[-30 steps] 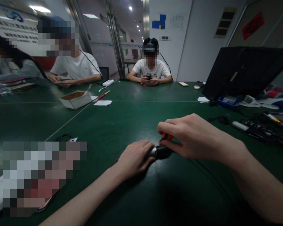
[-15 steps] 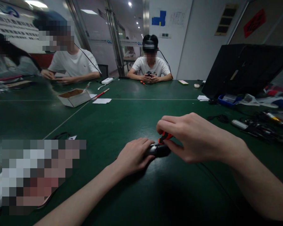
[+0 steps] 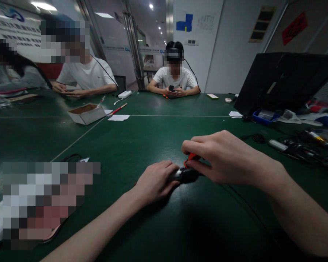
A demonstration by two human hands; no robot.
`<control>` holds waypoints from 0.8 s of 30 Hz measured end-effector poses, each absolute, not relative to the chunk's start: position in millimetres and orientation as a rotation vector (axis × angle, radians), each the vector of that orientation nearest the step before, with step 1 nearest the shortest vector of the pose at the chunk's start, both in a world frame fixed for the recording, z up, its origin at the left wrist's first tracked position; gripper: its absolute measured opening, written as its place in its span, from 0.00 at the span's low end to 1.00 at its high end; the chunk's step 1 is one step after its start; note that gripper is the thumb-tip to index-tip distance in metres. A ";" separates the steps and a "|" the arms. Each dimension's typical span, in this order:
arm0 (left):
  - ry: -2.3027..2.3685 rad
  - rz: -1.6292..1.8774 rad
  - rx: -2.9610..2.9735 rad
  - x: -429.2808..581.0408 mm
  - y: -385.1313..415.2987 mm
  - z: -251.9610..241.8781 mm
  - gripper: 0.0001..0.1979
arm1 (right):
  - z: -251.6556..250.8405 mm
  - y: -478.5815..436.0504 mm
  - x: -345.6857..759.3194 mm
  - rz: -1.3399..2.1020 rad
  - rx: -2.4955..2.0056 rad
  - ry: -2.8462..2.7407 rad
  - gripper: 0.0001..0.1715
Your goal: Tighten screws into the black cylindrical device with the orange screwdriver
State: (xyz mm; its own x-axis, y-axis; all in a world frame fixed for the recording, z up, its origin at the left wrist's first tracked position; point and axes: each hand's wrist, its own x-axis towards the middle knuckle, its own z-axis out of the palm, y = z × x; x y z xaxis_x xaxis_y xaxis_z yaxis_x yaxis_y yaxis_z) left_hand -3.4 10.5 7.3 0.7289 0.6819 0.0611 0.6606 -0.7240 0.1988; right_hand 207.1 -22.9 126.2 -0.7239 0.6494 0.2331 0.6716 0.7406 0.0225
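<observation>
A black-and-silver, cylinder-like device [image 3: 189,175] lies on the green table, its kind not clear. My left hand [image 3: 156,182] is closed around its silver end and holds it against the tabletop. Above the black end, my right hand [image 3: 222,156] pinches what looks like a small screwdriver [image 3: 192,157] with an orange and black handle. Its lower end meets the device's upper side; the tip is too small to make out. A thin dark cord [image 3: 243,200] runs from near the device toward the lower right.
Similar silver-and-black devices [image 3: 278,145] with cords lie at right, below a black monitor [image 3: 284,83] and a blue tray [image 3: 265,117]. A white open box [image 3: 89,115] and paper [image 3: 118,118] are at left. People sit across the table; one [image 3: 176,78] holds a dark object.
My right hand has turned the orange-and-black screwdriver slightly, and its fingers have shifted a little. My left hand keeps its place on the device.
</observation>
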 end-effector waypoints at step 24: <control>1.088 0.207 2.748 -4.3 10.4 7.4 0.11 | 125.3 -22.5 207.8 -0.254 -1.009 -2.752 0.07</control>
